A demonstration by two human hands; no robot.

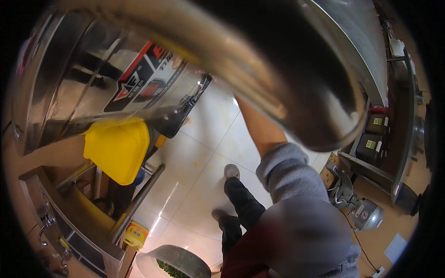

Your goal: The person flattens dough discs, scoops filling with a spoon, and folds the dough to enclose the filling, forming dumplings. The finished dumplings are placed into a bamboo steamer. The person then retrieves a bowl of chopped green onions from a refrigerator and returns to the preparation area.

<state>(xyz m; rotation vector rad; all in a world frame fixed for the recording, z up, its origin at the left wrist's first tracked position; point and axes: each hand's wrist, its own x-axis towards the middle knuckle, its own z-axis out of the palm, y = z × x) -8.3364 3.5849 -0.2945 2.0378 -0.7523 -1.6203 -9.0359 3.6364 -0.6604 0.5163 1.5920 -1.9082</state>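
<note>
My left and right hands are both out of view. Very close to the camera, a blurred, shiny, rounded metal object (264,62) crosses the upper part of the picture; its kind is unclear. Below it is another person in a grey sleeve (288,170), a dark red garment (248,243) and dark trousers (243,198). That person's bare forearm (259,125) reaches up behind the metal, which hides the hand. At the bottom edge, beside this person, a pale basin (180,253) contains chopped green leaves (170,269).
Left are a stainless-steel appliance (83,83) with a printed sticker, a yellow bin lid (120,153), a metal sink (80,239) and a yellow package (136,235). Right are a grey motorised machine (365,213) with a cord and a shelf of dark containers (368,146). Tiled floor (194,149) lies between.
</note>
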